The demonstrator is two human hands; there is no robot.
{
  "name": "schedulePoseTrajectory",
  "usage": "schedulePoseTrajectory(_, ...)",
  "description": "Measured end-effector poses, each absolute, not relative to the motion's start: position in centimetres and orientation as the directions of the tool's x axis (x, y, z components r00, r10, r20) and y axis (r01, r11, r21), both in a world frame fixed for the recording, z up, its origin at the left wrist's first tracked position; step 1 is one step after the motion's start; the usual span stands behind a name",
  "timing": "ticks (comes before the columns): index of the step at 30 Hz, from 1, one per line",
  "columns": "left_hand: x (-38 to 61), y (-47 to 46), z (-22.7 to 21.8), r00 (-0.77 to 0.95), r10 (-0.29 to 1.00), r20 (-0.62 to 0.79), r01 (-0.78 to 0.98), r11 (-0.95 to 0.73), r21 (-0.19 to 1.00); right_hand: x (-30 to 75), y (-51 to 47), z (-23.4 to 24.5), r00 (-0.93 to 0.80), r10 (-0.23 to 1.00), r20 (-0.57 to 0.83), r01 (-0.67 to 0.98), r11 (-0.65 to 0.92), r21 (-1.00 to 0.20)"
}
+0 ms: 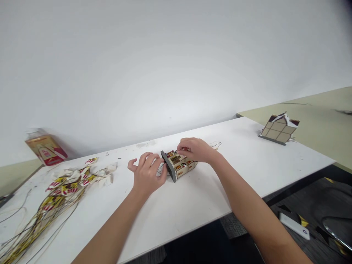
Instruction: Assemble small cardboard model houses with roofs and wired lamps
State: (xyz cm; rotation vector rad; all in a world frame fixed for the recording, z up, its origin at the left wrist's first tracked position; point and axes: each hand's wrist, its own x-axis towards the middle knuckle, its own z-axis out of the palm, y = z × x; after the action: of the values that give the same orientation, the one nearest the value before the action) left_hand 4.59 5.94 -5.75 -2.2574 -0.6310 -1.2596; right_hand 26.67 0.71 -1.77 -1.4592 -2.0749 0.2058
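Note:
A small cardboard model house (pixel 180 166) with a grey base lies tipped on its side in the middle of the white table (pixel 192 205). My left hand (pixel 147 174) rests beside its grey base, fingers curled against it, thumb spread out. My right hand (pixel 194 150) reaches over the top of the house, fingertips pinched on its upper edge. A thin dark wire (pixel 216 146) trails from behind the house toward the far side.
A heap of red, white and yellow paper pieces on long wires (pixel 63 189) lies at the left. A tan and red box (pixel 46 149) leans against the wall. A finished model house (pixel 279 129) stands at the far right. A phone (pixel 294 226) lies on the floor.

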Motion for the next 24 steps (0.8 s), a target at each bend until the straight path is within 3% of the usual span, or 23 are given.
schedulePoseTrajectory(11, 4.7, 5.9, -6.1, 0.495, 0.184, 0.849, 0.598, -0.781, -0.180, 26.4, 0.8, -1.9, -0.222, 0.931, 0.291, 0.863, 0.326, -0.386)
schedulePoseTrajectory(24, 4.5, 6.5, -7.1, 0.545, 0.226, 0.807, 0.572, -0.805, -0.161, 24.8, 1.5, -2.9, -0.326, 0.893, 0.309, 0.801, 0.435, -0.411)
